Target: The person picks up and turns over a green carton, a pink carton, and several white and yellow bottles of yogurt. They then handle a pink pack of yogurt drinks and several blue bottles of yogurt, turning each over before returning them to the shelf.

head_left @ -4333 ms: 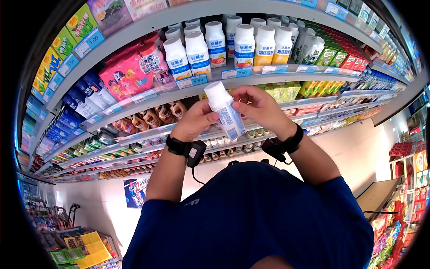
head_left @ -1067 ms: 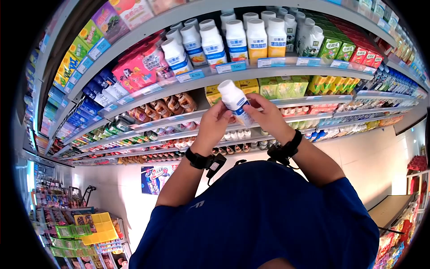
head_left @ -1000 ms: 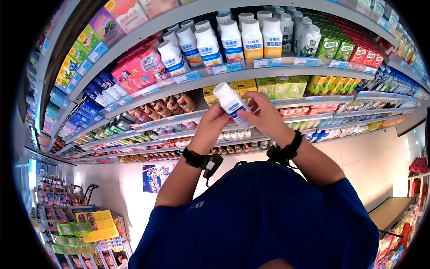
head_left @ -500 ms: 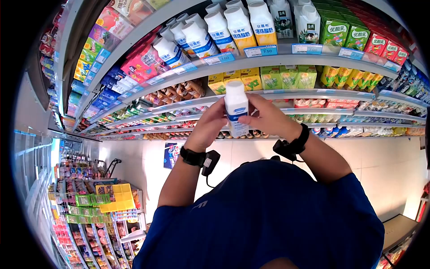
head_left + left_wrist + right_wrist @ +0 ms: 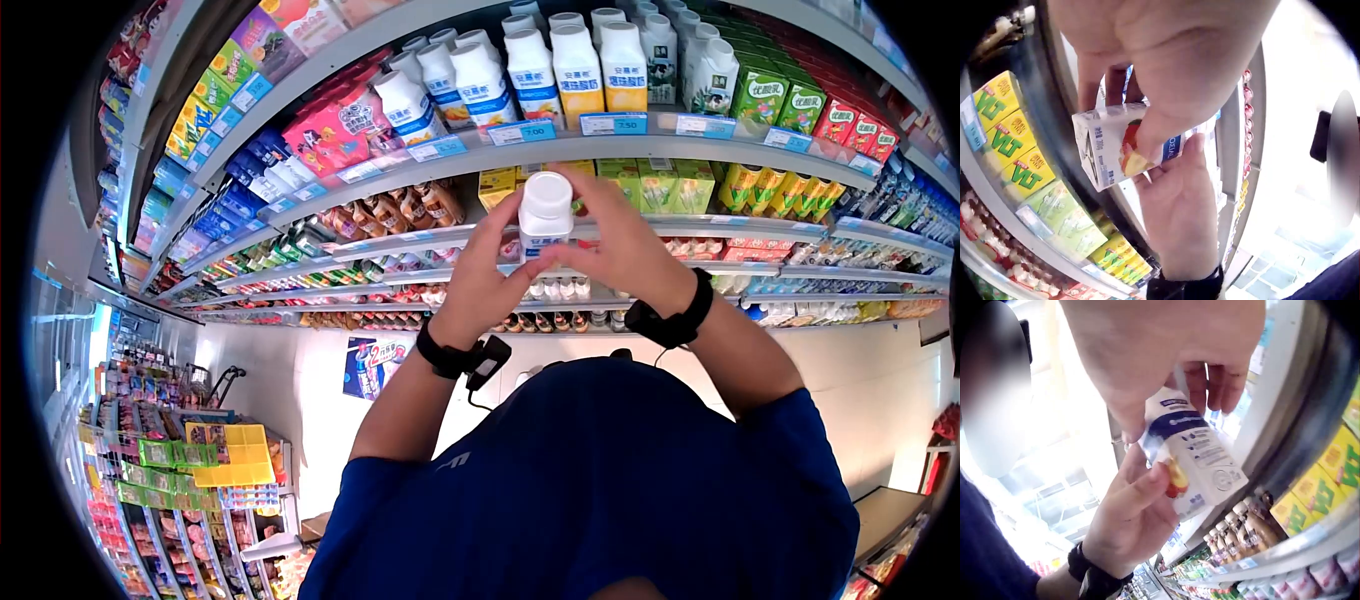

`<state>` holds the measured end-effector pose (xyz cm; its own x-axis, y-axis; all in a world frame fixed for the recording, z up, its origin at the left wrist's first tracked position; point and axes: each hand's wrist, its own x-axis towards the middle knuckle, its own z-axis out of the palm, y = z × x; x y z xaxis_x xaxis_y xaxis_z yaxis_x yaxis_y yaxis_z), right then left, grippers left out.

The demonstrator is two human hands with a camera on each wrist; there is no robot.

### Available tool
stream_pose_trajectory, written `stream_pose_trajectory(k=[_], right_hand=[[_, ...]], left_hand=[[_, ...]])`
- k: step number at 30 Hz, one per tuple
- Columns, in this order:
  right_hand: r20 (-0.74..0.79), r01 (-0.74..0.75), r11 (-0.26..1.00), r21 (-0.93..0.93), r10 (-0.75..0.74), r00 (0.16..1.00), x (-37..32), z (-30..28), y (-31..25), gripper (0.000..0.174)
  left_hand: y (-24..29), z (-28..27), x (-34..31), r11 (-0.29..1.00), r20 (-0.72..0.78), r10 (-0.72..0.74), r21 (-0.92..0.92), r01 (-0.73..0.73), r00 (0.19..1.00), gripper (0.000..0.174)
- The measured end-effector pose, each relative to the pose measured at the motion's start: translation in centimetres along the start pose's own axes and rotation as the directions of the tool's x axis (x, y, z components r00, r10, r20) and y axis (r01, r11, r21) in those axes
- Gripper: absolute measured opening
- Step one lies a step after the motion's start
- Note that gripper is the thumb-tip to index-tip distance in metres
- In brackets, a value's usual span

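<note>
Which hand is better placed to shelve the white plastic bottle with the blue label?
Left, likely: left hand and right hand both grip the white plastic bottle, but the matching white bottles stand above-left, on its side.

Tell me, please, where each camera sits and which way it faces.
Head: on the head, facing forward and down at the drink shelves; shows forearms, the left hand and right hand gripping a white bottle, and a blue shirt.
Left wrist: on that wrist, facing past the palm toward yellow and green cartons; shows the left hand above, right hand below.
Right wrist: on that wrist, facing shelved brown bottles; shows the right hand above, left hand and black wristband below.
Shared: both wrist views show the bottle's fruit label.
</note>
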<state>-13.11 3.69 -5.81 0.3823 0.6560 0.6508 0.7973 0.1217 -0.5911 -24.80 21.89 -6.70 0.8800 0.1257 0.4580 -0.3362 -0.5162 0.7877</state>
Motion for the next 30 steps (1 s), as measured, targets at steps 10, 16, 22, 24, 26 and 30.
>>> stream_pose_trajectory(k=[10, 16, 22, 24, 26, 30], right_hand=[[-0.199, 0.308, 0.796, -0.521, -0.464, 0.863, 15.6, 0.6, -4.3, 0.065], [-0.138, 0.222, 0.635, -0.740, -0.466, 0.874, 19.2, 3.3, -0.9, 0.066], [-0.143, 0.080, 0.611, -0.788, -0.307, 0.941, 19.7, 4.1, 1.4, 0.062], [-0.079, 0.143, 0.519, -0.843, -0.382, 0.921, 19.9, 4.2, 1.5, 0.054], [-0.080, 0.135, 0.519, -0.844, -0.371, 0.925, 20.2, 4.3, 1.9, 0.051], [-0.063, 0.116, 0.526, -0.842, -0.310, 0.949, 19.9, 4.2, 1.8, 0.051]], left_hand=[[0.8, -12.0, 12.3, 0.745, -0.079, 0.559, 0.484, -0.459, 0.825, 0.079], [-1.4, -15.7, 15.3, 0.388, 0.066, 0.717, 0.790, -0.476, 0.694, 0.079], [-2.5, -15.3, 15.6, 0.365, 0.071, 0.617, 0.857, -0.364, 0.784, 0.074], [-2.8, -15.2, 15.5, 0.291, 0.103, 0.560, 0.904, -0.312, 0.822, 0.074], [-2.7, -15.6, 15.3, 0.286, 0.119, 0.533, 0.906, -0.311, 0.838, 0.071], [-3.4, -16.2, 15.6, 0.261, 0.143, 0.560, 0.904, -0.338, 0.816, 0.059]])
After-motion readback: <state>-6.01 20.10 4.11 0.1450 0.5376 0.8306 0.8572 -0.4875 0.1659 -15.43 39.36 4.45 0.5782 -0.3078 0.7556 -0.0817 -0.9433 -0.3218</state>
